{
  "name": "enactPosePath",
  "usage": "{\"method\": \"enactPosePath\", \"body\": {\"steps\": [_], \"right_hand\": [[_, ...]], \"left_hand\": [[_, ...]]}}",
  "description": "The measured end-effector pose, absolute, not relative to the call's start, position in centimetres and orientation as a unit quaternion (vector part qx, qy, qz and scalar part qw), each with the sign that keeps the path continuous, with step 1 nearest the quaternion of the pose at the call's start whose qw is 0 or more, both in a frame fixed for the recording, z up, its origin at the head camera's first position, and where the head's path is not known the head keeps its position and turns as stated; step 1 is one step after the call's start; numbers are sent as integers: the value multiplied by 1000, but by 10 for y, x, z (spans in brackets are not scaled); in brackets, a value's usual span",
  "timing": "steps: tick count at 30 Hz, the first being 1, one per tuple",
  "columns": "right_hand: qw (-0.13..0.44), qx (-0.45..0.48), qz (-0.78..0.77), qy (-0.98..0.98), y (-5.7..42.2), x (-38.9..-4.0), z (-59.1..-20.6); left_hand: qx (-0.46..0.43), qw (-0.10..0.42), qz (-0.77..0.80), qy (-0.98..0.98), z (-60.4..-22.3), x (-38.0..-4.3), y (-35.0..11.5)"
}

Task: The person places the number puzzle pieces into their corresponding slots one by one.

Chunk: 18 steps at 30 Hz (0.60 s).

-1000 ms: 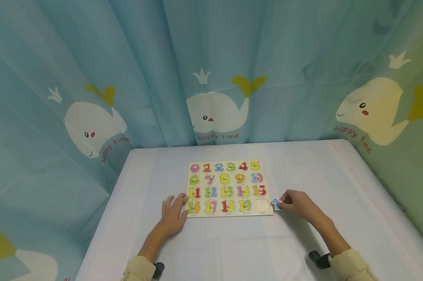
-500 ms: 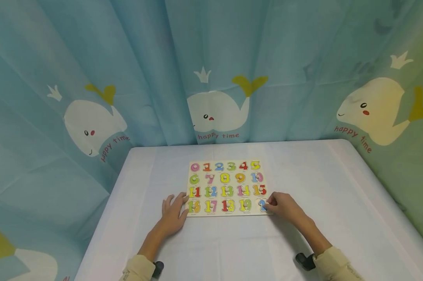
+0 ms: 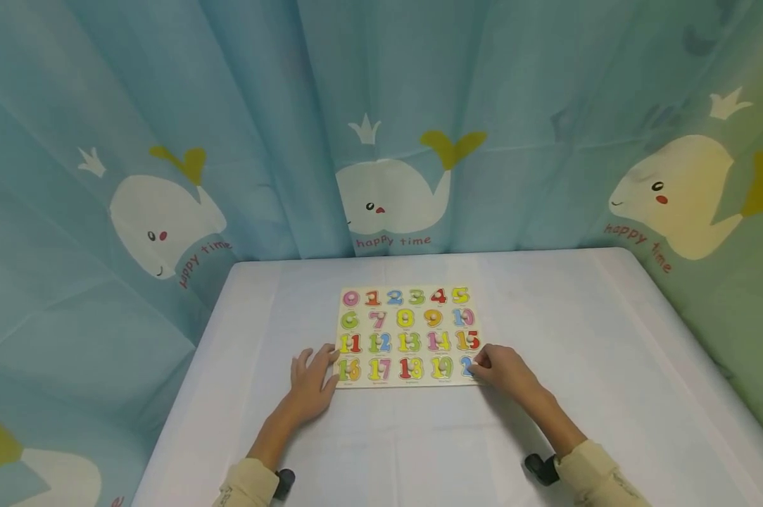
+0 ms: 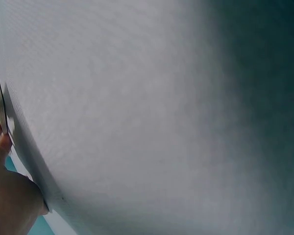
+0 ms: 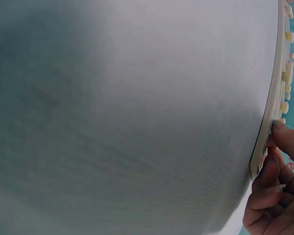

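Observation:
A wooden number puzzle board [image 3: 424, 355] lies flat on the table, its rows of colourful numbers running from 0 upward. At its lower right corner my right hand [image 3: 507, 370] pinches a blue number puzzle piece [image 3: 467, 365] between thumb and fingers. The piece sits over the last recess; its right part is hidden by the fingertips. My left hand [image 3: 310, 384] rests at the board's lower left edge, fingers spread and touching the rim. In the right wrist view, the board edge [image 5: 272, 107] runs beside the fingers.
A white cloth covers the table [image 3: 381, 443]. Blue curtains [image 3: 261, 141] printed with whales hang behind and at the sides. Round pale knobs [image 5: 289, 36] stick up from the number pieces. A dark wrist device [image 3: 542, 469] sits at the right sleeve.
My right hand has carried the blue number piece leftward from beside the board onto the lower right recess. My left hand has stayed at the left edge.

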State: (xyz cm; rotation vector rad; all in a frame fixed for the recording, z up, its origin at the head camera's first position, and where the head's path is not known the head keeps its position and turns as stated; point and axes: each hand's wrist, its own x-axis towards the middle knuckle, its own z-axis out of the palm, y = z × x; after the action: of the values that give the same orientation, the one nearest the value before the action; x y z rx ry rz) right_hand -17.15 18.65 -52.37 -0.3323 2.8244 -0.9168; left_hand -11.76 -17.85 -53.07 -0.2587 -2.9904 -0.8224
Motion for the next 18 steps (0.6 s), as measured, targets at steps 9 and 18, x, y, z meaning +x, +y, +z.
{"method": "enactPosePath", "body": {"steps": [9,18], "right_hand": [[53,-129,-346,928,196,-167,-528],[21,-53,-348,936,222,-157,-529]], "left_hand": [[-84,13,-272,-958,-528,-113,-174],[-78,9,-272,-959,-529,-115,-178]]}}
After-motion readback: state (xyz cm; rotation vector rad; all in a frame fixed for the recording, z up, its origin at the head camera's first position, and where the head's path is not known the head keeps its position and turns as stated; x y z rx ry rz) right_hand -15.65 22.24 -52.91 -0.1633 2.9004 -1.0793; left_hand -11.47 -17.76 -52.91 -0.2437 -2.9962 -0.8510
